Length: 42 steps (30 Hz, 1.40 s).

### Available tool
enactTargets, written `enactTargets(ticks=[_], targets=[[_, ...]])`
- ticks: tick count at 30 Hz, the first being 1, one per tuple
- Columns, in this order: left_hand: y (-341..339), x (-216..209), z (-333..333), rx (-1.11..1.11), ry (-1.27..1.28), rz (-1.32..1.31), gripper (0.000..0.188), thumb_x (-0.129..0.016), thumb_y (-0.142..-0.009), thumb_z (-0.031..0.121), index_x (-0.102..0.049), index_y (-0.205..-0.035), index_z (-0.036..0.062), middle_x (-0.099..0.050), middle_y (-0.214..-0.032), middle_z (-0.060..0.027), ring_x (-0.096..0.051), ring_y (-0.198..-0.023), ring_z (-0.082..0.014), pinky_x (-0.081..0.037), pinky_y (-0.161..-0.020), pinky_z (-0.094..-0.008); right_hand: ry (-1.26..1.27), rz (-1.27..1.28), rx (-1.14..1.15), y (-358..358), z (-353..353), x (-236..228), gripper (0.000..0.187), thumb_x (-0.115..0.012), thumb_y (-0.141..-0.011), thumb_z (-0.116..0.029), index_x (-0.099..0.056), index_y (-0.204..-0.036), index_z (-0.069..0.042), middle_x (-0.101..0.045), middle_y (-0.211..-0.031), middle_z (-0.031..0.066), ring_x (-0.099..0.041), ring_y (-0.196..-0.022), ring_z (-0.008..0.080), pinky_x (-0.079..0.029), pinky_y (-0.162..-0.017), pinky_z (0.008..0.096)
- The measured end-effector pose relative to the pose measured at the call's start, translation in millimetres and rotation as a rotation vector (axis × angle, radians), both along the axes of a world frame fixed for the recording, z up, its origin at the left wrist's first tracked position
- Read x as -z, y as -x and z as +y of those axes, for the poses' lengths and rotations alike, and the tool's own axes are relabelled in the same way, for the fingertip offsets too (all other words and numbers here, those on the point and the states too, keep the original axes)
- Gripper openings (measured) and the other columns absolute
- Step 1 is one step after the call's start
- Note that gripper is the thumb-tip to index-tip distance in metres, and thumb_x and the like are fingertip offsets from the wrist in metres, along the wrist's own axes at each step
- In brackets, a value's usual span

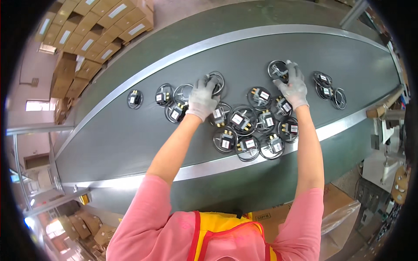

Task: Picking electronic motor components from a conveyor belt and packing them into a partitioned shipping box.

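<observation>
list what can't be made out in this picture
In the head view:
Coiled cord at the left hand: partly covered by it.
Coiled plug cord at the right hand: right side covered by it.
Print on the white labels: too small to read.
Brown carton: partly covered by the pink right sleeve.
Stacked cartons: cut off by the top edge.

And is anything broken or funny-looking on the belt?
Nothing on the belt looks broken or spilled. The plugs just lie unevenly: many bunch together with coiled cords overlapping, while one plug sits alone at the far left.
</observation>
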<state>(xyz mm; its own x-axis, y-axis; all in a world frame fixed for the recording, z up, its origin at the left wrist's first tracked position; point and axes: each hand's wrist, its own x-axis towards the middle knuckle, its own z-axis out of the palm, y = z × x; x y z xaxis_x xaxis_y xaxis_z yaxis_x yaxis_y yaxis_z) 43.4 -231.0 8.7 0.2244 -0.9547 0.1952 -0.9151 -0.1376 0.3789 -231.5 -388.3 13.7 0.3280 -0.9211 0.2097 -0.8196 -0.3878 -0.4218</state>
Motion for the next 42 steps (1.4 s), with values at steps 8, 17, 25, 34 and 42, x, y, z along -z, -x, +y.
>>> enactTargets(ticks=[8,17,25,34,42], targets=[[-57,20,34,-0.176,0.097,1.042,0.044,-0.059,-0.091,0.015,-0.049,-0.132,0.0009,-0.064,-0.113,-0.0177,-0.064,-0.101,-0.0279,-0.05,-0.087,-0.034,-0.133,-0.048,-0.054,-66,18,-12,0.043,-0.057,-0.088,-0.037,-0.056,-0.124,-0.013,-0.061,-0.112,0.0231,-0.059,-0.104,0.0395,-0.048,-0.088,0.0445],[-94,-15,41,-0.056,0.016,-0.075,0.037,-0.066,-0.079,0.011,-0.057,-0.115,0.0072,-0.063,-0.11,-0.0128,-0.059,-0.101,-0.0348,-0.048,-0.085,-0.0433,0.375,0.252,0.517,106,-29,-9,0.036,-0.055,-0.085,-0.03,-0.06,-0.117,-0.016,-0.061,-0.113,0.0119,-0.058,-0.107,0.031,-0.044,-0.093,0.045],[-123,-30,85,0.068,-0.321,-0.057,0.043,-0.067,-0.08,0.022,-0.056,-0.12,0.0092,-0.056,-0.119,-0.0149,-0.051,-0.113,-0.0366,-0.042,-0.097,-0.0434,-0.139,0.293,0.36,114,-29,22,0.061,-0.049,-0.085,-0.061,-0.051,-0.136,-0.029,-0.043,-0.145,0.0028,-0.035,-0.134,0.0348,-0.03,-0.109,0.0465],[-122,-62,97,-0.101,-0.56,0.297,0.039,-0.076,-0.074,0.027,-0.065,-0.106,0.0071,-0.066,-0.106,-0.0177,-0.062,-0.096,-0.0344,-0.048,-0.083,-0.0392,0.093,0.18,-0.157,-33,60,18,0.046,-0.064,-0.086,-0.028,-0.054,-0.129,-0.015,-0.059,-0.125,0.0128,-0.055,-0.115,0.0328,-0.044,-0.097,0.039],[-49,-44,192,0.147,0.207,-0.126,0.022,-0.068,-0.065,0.009,-0.061,-0.086,0.0091,-0.057,-0.09,-0.0079,-0.057,-0.085,-0.0291,-0.045,-0.075,-0.0446,-0.465,-0.602,0.616,37,38,8,0.043,-0.053,-0.094,-0.024,-0.053,-0.127,0.002,-0.064,-0.116,0.0147,-0.064,-0.102,0.0234,-0.048,-0.091,0.0353]])
